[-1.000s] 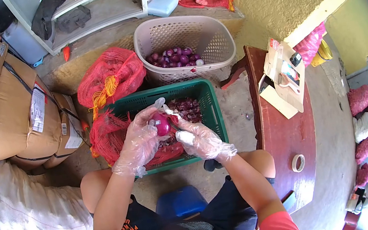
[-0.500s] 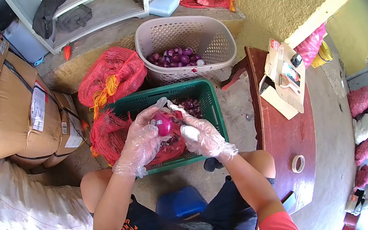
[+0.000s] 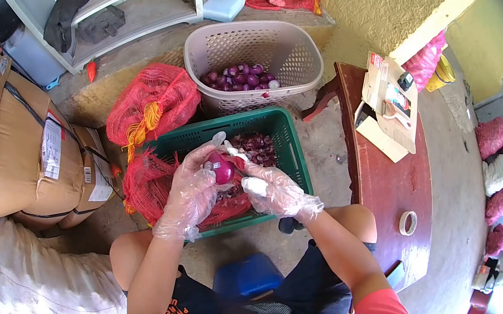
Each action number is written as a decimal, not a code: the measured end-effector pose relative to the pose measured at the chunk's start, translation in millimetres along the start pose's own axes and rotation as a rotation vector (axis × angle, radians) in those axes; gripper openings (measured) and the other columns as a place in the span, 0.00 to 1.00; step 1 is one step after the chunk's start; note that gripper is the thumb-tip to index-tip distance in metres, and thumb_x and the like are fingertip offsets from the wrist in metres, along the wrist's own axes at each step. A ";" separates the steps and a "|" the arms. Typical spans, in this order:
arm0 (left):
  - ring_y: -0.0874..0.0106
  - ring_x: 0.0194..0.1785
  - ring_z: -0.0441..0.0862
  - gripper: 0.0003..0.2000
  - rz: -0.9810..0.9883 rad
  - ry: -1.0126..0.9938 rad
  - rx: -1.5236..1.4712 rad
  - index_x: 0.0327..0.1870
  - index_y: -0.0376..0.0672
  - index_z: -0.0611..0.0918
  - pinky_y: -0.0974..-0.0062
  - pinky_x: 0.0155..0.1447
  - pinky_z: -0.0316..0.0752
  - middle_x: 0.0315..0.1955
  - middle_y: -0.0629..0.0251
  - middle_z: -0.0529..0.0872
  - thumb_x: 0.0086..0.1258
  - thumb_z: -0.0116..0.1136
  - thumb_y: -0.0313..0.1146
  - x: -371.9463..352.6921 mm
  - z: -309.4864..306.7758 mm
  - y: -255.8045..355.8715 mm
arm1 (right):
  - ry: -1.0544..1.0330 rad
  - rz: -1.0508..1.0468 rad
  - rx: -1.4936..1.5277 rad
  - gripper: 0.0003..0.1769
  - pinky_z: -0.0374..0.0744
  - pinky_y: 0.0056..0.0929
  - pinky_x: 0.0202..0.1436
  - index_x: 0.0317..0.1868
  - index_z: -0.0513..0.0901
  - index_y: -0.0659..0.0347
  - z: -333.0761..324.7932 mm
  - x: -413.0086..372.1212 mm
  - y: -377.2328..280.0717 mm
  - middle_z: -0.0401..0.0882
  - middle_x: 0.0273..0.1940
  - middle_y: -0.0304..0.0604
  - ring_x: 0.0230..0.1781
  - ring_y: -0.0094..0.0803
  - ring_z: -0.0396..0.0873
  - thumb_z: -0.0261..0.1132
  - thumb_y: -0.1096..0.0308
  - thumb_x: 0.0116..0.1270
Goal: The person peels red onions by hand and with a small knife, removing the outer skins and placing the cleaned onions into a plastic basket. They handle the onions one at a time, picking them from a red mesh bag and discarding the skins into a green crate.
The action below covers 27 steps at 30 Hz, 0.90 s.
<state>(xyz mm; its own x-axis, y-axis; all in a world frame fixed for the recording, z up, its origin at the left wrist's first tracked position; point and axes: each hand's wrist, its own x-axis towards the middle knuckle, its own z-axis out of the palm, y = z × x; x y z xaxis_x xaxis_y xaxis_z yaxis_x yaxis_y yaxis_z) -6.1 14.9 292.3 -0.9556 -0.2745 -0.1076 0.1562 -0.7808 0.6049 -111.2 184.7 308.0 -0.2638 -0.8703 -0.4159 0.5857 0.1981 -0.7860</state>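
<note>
Both hands wear clear plastic gloves and are raised over the green crate. My left hand is closed around a shiny red onion. At the onion's right side my right hand is closed, its fingertips against it. A white piece shows at its thumb, and whatever it grips is too small to make out. Under the hands, the crate holds a red mesh bag at the left and dark purple onion skins or scraps at the right.
Behind the crate stands a beige perforated basket with peeled-looking onions. A red mesh sack sits left of it. Cardboard boxes and a white sack are at the left. A reddish table with an opened carton stands right.
My right hand has shifted slightly left, and more of the purple scraps in the crate shows beyond it. My left hand keeps the onion in almost the same place.
</note>
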 end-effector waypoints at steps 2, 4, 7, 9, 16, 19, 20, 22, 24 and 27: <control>0.62 0.60 0.79 0.26 0.009 -0.010 0.000 0.60 0.42 0.74 0.64 0.51 0.87 0.62 0.56 0.74 0.61 0.68 0.27 -0.1 0.0 0.1 | -0.029 0.033 0.082 0.19 0.61 0.16 0.23 0.64 0.73 0.49 -2.1 0.2 0.0 0.65 0.28 0.21 0.22 0.11 0.61 0.59 0.60 0.75; 0.62 0.61 0.79 0.26 0.018 -0.017 0.004 0.61 0.42 0.74 0.64 0.51 0.87 0.63 0.56 0.73 0.60 0.69 0.27 -0.6 1.4 1.1 | -0.033 0.074 0.155 0.19 0.60 0.15 0.22 0.64 0.73 0.48 -4.6 1.3 0.1 0.65 0.27 0.20 0.21 0.11 0.61 0.59 0.60 0.75; 0.62 0.61 0.78 0.26 0.028 -0.024 0.007 0.61 0.42 0.74 0.65 0.50 0.87 0.63 0.57 0.72 0.60 0.69 0.27 -0.7 2.8 1.6 | -0.010 0.101 0.181 0.19 0.60 0.16 0.22 0.64 0.73 0.48 -6.3 2.5 0.7 0.64 0.26 0.20 0.20 0.11 0.61 0.60 0.60 0.75; 0.62 0.61 0.78 0.26 0.021 -0.015 0.008 0.61 0.42 0.74 0.65 0.50 0.87 0.64 0.57 0.72 0.60 0.69 0.27 -1.4 5.1 2.7 | -0.007 0.054 0.104 0.18 0.60 0.16 0.22 0.63 0.73 0.48 -4.0 0.3 -0.4 0.65 0.27 0.20 0.21 0.12 0.60 0.60 0.60 0.75; 0.61 0.61 0.78 0.26 0.016 -0.010 0.018 0.61 0.42 0.75 0.65 0.50 0.87 0.63 0.57 0.73 0.59 0.69 0.28 -1.9 4.6 3.3 | 0.027 0.033 -0.004 0.18 0.61 0.18 0.24 0.62 0.74 0.49 -0.1 0.3 -1.1 0.65 0.27 0.22 0.21 0.13 0.61 0.59 0.60 0.75; 0.62 0.61 0.78 0.27 0.038 -0.015 0.026 0.61 0.42 0.75 0.66 0.50 0.87 0.63 0.57 0.73 0.59 0.70 0.28 -1.6 -1.9 -0.2 | 0.009 0.044 0.006 0.19 0.62 0.18 0.24 0.64 0.73 0.49 1.2 -0.1 -3.1 0.66 0.27 0.22 0.22 0.13 0.61 0.59 0.60 0.75; 0.62 0.61 0.78 0.27 0.060 -0.028 0.042 0.61 0.42 0.75 0.66 0.51 0.87 0.63 0.57 0.73 0.59 0.70 0.28 -0.9 -4.9 -1.9 | 0.008 0.056 0.019 0.19 0.62 0.18 0.24 0.64 0.73 0.50 1.9 0.2 -3.3 0.66 0.27 0.22 0.22 0.13 0.62 0.59 0.60 0.75; 0.62 0.60 0.79 0.27 0.105 -0.054 0.075 0.61 0.42 0.75 0.67 0.51 0.87 0.63 0.57 0.73 0.59 0.70 0.28 0.5 -8.8 -4.3 | 0.017 0.055 0.023 0.20 0.62 0.17 0.25 0.64 0.73 0.50 3.7 0.2 -4.2 0.66 0.27 0.22 0.22 0.13 0.62 0.59 0.60 0.75; 0.62 0.60 0.79 0.27 0.113 -0.049 0.091 0.61 0.42 0.75 0.68 0.51 0.87 0.64 0.57 0.73 0.59 0.70 0.28 0.2 -8.2 -4.1 | 0.039 0.027 0.007 0.19 0.62 0.17 0.25 0.64 0.73 0.51 6.3 -0.4 -4.4 0.66 0.27 0.22 0.22 0.13 0.62 0.59 0.60 0.75; 0.63 0.59 0.79 0.27 0.114 -0.037 0.086 0.61 0.41 0.75 0.68 0.50 0.87 0.64 0.57 0.73 0.59 0.70 0.29 -0.2 -6.7 -3.8 | 0.070 -0.007 0.022 0.19 0.62 0.18 0.24 0.64 0.73 0.52 8.7 0.9 -2.7 0.65 0.26 0.22 0.22 0.12 0.62 0.58 0.61 0.75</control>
<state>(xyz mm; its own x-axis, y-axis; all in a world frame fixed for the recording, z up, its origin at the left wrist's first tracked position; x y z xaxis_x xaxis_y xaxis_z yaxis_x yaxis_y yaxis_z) -4.9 14.1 284.8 -0.9416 -0.3366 -0.0066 0.2436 -0.6946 0.6770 -106.4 179.4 313.7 -0.3208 -0.8377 -0.4420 0.6000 0.1813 -0.7792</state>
